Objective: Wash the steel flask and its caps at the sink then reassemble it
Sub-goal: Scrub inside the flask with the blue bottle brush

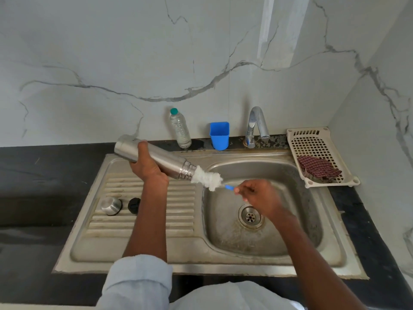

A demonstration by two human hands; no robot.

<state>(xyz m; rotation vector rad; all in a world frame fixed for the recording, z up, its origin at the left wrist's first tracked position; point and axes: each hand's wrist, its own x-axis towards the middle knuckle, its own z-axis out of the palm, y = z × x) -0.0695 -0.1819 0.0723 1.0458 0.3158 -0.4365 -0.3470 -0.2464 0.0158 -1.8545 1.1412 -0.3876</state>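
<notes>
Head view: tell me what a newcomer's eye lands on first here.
First, the steel flask, held tilted over the sink by the left hand, with a white bottle brush at its mouth, its blue handle pinched by the right hand. Next, the steel cap and black cap on the ribbed drainboard at left.

Brightness: even, soft daylight; nothing blown out.
Source: cannot tell; a pale bright streak on the marble wall [266, 27], upper centre-right.
Glare: dull sheen along the steel flask [156, 157] and tap [257, 121]; faint shine in the sink [223, 262] basin.
Shadows: weak, diffuse, under both forearms.
Distortion: wide-angle bowing; counter edge curves at left and right.
Focus: centre sharp; lower edge, pale sleeve [136, 280], soft.
</notes>
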